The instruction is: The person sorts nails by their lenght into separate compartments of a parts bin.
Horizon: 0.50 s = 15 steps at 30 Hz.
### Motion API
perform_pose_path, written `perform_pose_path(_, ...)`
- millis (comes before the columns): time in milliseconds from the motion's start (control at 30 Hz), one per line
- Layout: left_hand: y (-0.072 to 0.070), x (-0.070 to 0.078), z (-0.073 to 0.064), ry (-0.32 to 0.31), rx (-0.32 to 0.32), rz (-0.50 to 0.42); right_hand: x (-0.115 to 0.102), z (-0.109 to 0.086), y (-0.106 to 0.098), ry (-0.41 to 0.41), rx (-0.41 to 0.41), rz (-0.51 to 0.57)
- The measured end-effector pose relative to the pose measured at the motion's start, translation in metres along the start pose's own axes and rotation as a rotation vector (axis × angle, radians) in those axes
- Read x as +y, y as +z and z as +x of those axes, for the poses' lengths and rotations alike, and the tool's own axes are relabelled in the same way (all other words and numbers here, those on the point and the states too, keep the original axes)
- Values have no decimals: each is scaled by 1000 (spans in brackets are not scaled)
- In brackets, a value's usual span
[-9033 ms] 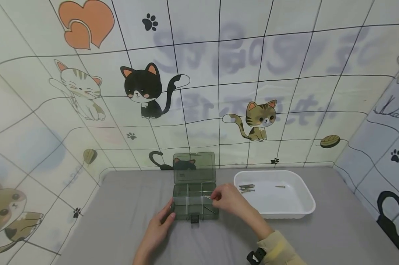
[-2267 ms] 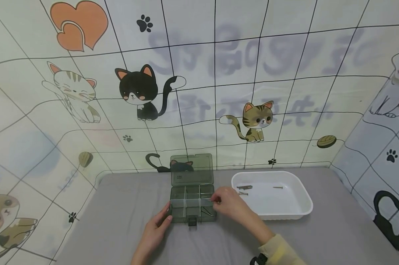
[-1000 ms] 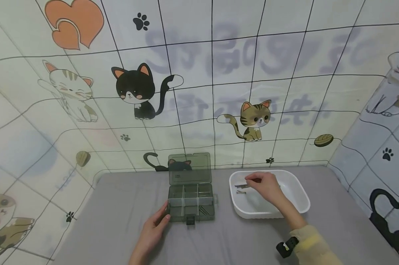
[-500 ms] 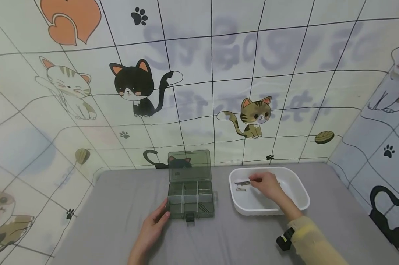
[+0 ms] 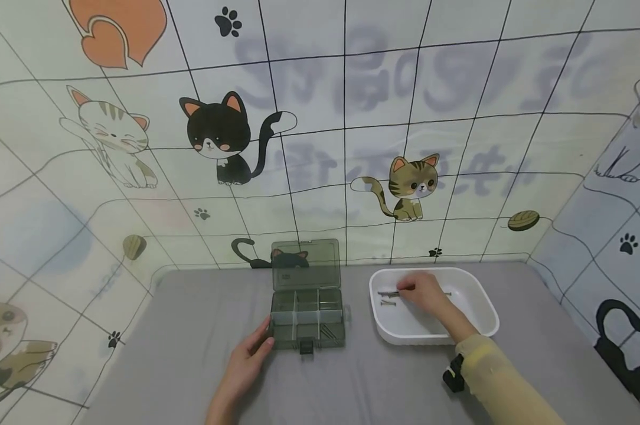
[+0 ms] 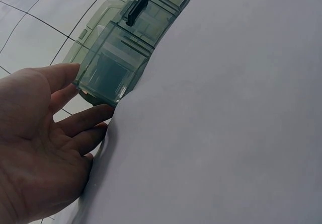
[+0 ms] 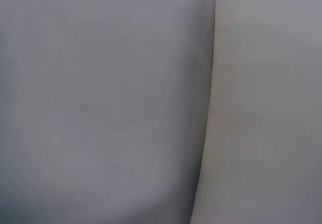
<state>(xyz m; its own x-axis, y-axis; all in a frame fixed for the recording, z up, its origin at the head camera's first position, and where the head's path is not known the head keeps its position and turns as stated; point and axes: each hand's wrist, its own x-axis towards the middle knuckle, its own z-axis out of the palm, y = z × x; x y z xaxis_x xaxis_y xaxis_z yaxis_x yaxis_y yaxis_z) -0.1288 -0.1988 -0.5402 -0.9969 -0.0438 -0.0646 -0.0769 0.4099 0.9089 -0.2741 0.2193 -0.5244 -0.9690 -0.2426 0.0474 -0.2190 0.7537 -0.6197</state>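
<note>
A translucent green divided box stands with its lid raised. Several thin dark screws lie slanted in its front right compartment. My left hand touches the box's left side near the front corner; in the left wrist view the hand has its fingers extended against that corner. My right hand reaches into the white tray, fingertips bent down at the right end of a cluster of long screws. I cannot tell whether it pinches one. Shorter screws lie just in front.
Another screw shows to the right of my right hand in the tray. A grey cloth covers the table, with a cat-printed fabric wall right behind it. The right wrist view shows only blurred pale surfaces.
My right hand has gone from the box to the tray and stays at the screws there. The box's front right compartment holds more screws than 9 seconds ago. My left hand stays at the box.
</note>
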Motion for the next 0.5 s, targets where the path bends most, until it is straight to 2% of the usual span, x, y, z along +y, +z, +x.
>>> perform_pose_path(167, 0, 2, 0, -11, -22, -8, 1, 1, 1, -49, 16, -33)
perform_pose_path(500, -1, -1, 1, -14, -10, -6, -1, 0, 2, -67, -14, -42)
